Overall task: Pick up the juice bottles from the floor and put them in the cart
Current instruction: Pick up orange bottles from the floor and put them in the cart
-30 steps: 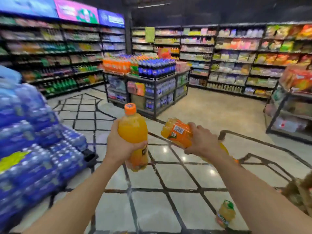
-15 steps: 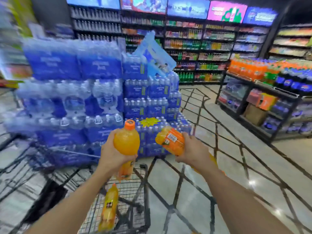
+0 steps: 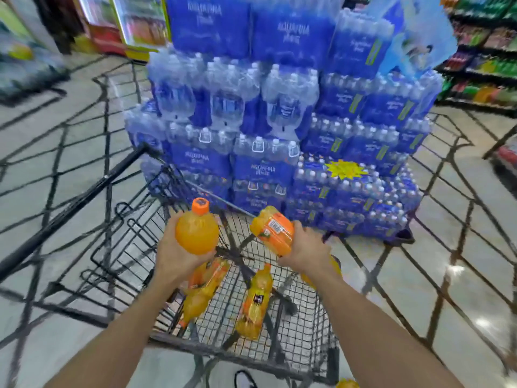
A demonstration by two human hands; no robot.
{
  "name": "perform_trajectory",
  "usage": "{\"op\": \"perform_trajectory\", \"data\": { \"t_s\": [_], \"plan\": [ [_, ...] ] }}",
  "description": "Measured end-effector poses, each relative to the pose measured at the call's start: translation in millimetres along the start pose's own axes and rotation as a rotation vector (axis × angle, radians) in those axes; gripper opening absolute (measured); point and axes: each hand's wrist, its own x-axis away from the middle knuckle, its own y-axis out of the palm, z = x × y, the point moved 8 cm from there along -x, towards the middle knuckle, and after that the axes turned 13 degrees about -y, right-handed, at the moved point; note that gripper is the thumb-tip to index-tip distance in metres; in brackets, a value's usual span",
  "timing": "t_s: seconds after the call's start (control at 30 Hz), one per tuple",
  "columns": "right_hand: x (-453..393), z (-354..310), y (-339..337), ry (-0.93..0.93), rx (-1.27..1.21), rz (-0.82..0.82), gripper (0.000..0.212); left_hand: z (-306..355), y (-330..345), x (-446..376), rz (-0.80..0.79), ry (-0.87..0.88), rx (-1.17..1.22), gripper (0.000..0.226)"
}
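My left hand (image 3: 179,256) grips an upright orange juice bottle (image 3: 197,232) with an orange cap, held over the wire shopping cart (image 3: 282,357). My right hand (image 3: 305,247) holds a second juice bottle (image 3: 272,229) tilted, its labelled end pointing up and left, also above the cart. Two more juice bottles lie in the cart basket: one (image 3: 200,292) under my left hand, another (image 3: 256,301) in the middle. The top of another orange bottle (image 3: 347,384) shows on the floor at the bottom edge.
A tall stack of blue shrink-wrapped water packs (image 3: 279,121) stands right behind the cart. The cart's long handle (image 3: 72,208) reaches out to the left. Drink shelves (image 3: 486,51) line the right side and fridges (image 3: 134,23) the far left. The tiled floor has dark line patterns.
My view has swung left and down, so the cart now sits directly below my hands. Both hands keep their bottles and have come over the basket.
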Motion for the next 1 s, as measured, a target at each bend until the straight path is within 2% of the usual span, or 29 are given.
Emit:
{"op": "perform_trajectory", "data": {
  "t_s": [0.13,0.37,0.5,0.6,0.73,0.9,1.0],
  "plan": [
    [-41.2,10.1,69.0,0.073,-0.114,-0.048,0.096,-57.2,33.8,-33.8,-0.013,-0.134,-0.003,0.097],
    [-71.4,73.5,186.0,0.286,-0.218,-0.121,0.105,-159.6,141.7,-84.8,-0.150,-0.287,-0.093,0.103],
    [-71.3,112.5,245.6,0.436,-0.318,-0.141,0.103,-211.9,200.4,-93.8,-0.254,-0.308,-0.137,0.105],
    [-66.3,136.2,283.5,0.582,-0.382,-0.123,0.102,-239.7,230.4,-95.0,-0.299,-0.311,-0.085,0.102],
    [-61.4,153.5,329.5,0.696,-0.413,-0.158,0.099,-265.9,255.1,-97.7,-0.336,-0.284,-0.089,0.103],
    [-70.5,157.4,367.2,0.732,-0.434,-0.173,0.101,-284.5,266.1,-115.8,-0.333,-0.364,-0.121,0.110],
    [-74.6,154.1,384.5,0.741,-0.456,-0.196,0.101,-288.0,264.5,-142.5,-0.358,-0.431,-0.137,0.106]
  ]
}}
